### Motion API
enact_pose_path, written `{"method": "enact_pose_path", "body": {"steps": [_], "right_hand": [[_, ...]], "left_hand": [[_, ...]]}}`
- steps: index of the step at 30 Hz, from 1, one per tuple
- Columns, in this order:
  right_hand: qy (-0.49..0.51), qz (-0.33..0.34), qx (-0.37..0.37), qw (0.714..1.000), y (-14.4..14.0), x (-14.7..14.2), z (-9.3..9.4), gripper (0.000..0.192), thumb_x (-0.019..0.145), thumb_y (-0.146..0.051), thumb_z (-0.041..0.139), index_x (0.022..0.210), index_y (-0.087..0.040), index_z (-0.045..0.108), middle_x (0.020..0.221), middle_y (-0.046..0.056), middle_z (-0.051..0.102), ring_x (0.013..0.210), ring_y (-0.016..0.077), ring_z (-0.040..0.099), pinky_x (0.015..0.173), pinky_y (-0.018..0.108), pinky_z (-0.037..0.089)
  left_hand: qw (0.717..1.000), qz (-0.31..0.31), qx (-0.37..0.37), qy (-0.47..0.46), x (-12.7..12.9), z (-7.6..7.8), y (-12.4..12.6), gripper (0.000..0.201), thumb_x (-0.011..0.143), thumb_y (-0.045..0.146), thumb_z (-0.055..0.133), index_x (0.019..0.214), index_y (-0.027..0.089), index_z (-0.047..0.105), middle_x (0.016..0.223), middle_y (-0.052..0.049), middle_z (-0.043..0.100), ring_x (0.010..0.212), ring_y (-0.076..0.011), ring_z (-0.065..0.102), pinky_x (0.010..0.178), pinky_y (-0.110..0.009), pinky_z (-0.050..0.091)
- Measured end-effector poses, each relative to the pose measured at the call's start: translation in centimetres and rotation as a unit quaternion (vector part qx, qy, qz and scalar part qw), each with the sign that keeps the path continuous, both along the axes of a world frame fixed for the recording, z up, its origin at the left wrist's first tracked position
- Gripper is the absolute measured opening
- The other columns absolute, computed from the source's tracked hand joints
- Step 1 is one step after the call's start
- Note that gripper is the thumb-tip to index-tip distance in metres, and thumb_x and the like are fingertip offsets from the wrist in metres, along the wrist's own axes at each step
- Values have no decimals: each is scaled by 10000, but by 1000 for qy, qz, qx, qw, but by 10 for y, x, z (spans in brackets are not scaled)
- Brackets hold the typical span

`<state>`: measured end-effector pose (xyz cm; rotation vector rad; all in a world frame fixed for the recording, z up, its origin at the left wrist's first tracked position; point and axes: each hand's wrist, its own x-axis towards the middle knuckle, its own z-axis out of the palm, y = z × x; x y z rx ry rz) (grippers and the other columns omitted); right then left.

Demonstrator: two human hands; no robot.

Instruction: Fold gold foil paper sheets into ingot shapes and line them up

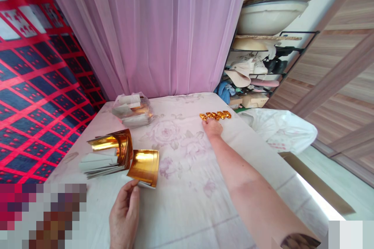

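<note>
Folded gold pieces (215, 115) at right fingers (208, 122)

no readable text, labels or numbers anywhere

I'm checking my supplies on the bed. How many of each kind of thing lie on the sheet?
Row of folded gold pieces, at the right hand: 1
Gold paper stacks, one at the left hand: 2
Clear bag of paper: 1
Total: 4

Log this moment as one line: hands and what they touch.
left hand: touching gold sheet | right hand: at folded gold pieces | surface: floral cloth
</note>
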<state>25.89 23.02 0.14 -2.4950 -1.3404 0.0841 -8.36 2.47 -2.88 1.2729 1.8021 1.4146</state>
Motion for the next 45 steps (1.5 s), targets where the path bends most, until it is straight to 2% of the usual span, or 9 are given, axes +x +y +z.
{"method": "enact_pose_path", "body": {"steps": [10, 23, 28, 33, 40, 45], "right_hand": [[-1, -2, -5, 1000, 1, 0, -1, 349, 936, -317, 443, 1138, -182, 692, 1112, 149, 697, 1022, 248, 664, 850, 333, 493], [9, 7, 3, 1000, 1, 1, -3, 364, 931, -374, 459, 1113, -165, 694, 1099, 152, 692, 1004, 244, 658, 839, 321, 483], [12, 29, 11, 999, -6, 2, -5, 299, 913, -323, 478, 1054, -182, 702, 1052, 110, 697, 945, 215, 656, 803, 289, 474], [11, 59, 33, 998, -21, 0, -9, 242, 897, -267, 496, 962, -173, 709, 1035, 89, 671, 932, 187, 626, 826, 257, 448], [39, 96, 49, 993, -43, -19, -10, 209, 874, -254, 514, 872, -168, 705, 1016, 87, 648, 927, 190, 607, 834, 263, 438], [90, 173, 48, 980, -54, -57, -8, 177, 863, -269, 544, 851, -204, 708, 989, 40, 689, 895, 167, 616, 800, 244, 442]], "left_hand": [[1000, 0, -10, -13, 1, 3, -1, 445, 718, 556, 596, 974, 197, 656, 867, -32, 704, 847, -226, 667, 799, -330, 528], [1000, -3, -17, -26, -1, -2, -1, 464, 720, 570, 607, 1000, 203, 650, 897, -35, 695, 889, -243, 656, 825, -353, 514], [1000, -7, -10, -24, -1, -4, 0, 450, 735, 562, 598, 1002, 203, 650, 904, -33, 689, 880, -230, 650, 822, -338, 507], [1000, -12, 16, -20, 3, 2, 2, 391, 752, 515, 588, 969, 196, 653, 849, -30, 685, 821, -211, 651, 769, -307, 521], [999, -28, 31, -31, 7, 9, 2, 320, 793, 492, 545, 896, 199, 621, 774, -24, 659, 759, -201, 637, 654, -274, 508], [998, -20, 42, -30, 8, 8, 2, 309, 814, 480, 531, 892, 197, 629, 705, -8, 623, 718, -190, 619, 631, -265, 495]]}}
